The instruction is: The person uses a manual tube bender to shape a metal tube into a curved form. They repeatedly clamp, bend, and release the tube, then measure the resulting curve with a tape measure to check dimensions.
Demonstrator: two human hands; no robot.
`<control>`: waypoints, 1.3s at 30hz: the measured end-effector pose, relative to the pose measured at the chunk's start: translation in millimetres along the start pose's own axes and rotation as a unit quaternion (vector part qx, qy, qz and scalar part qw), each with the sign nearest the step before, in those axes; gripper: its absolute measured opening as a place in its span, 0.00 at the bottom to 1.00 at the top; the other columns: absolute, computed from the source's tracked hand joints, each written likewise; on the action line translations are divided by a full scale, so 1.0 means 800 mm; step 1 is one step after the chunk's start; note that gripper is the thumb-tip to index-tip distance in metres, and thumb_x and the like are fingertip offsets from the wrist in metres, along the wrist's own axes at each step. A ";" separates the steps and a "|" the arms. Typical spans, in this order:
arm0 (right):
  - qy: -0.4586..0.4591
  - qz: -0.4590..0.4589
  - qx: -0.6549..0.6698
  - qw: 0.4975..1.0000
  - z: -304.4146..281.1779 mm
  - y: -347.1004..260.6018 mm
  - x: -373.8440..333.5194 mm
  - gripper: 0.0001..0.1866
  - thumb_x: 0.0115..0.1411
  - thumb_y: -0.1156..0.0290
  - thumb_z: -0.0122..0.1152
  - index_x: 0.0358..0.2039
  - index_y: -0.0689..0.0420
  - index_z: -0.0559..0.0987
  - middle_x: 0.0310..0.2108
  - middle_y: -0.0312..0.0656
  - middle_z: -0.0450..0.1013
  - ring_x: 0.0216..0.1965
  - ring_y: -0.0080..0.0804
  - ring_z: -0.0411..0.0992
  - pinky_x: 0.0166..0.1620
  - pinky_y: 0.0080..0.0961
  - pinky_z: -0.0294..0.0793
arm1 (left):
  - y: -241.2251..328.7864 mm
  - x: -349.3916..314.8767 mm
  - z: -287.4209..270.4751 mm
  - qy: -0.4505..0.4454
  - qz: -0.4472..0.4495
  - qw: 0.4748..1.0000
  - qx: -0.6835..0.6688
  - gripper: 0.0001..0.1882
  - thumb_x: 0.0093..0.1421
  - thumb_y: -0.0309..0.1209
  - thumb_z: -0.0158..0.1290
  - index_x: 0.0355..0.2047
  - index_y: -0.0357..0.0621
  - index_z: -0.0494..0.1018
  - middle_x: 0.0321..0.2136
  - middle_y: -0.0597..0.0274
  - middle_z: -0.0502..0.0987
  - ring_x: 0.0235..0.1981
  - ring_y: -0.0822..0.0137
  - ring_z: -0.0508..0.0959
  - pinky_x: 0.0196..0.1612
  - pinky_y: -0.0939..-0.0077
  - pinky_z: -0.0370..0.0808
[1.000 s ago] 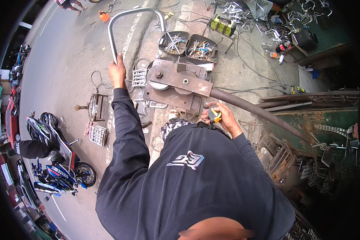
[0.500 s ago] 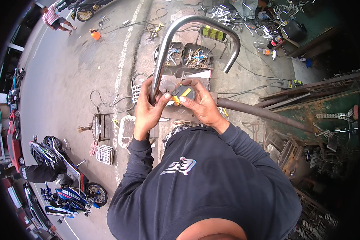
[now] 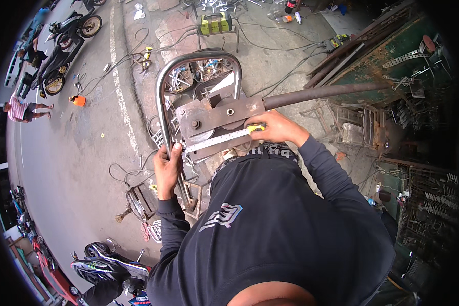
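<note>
A shiny bent metal tube (image 3: 162, 104) arches up from my left hand (image 3: 168, 168) and curves over to the right. That hand is closed around its lower part, with the thumb by the end of a pulled-out measuring blade (image 3: 217, 140). The blade runs across to a yellow and black tape measure (image 3: 258, 127), gripped in my right hand (image 3: 279, 127). Just beyond the blade is a rusty tube bender (image 3: 214, 116) with bolted plates and a round die. Its long brown pipe handle (image 3: 321, 95) points off to the right.
Beyond the bender sit open bins (image 3: 211, 70) of small metal parts and a green welding machine (image 3: 214, 24) with cables on the ground. Metal bars (image 3: 341, 56) and racks stand at right. Motorcycles (image 3: 61, 76) and a person (image 3: 21, 110) are on the road at left.
My hands have moved apart, and the tape blade now stretches between them. The tape measure has gone right with my right hand. The whole view has shifted, bringing the bender into sight.
</note>
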State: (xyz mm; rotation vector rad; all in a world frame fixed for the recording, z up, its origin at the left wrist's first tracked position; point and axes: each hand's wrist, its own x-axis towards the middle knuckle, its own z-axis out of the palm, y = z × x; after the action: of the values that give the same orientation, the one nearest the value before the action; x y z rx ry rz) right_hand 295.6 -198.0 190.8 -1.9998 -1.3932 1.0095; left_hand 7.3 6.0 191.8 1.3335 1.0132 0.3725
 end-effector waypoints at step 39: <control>0.127 0.158 -0.216 0.955 -0.106 0.185 -0.097 0.19 0.63 0.51 0.61 0.38 0.56 0.82 0.35 0.45 0.78 0.38 0.50 0.76 0.42 0.41 0.74 | -0.187 -0.040 0.126 -0.113 -0.218 0.956 -0.163 0.24 0.73 0.55 0.40 0.26 0.53 0.58 0.14 0.75 0.55 0.10 0.80 0.53 0.11 0.82 0.53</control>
State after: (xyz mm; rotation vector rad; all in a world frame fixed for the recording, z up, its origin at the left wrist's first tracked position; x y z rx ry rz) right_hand 431.8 -321.6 154.0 -2.6316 -1.2564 0.5648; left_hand 21.4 -118.8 58.2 0.8051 0.9723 0.0447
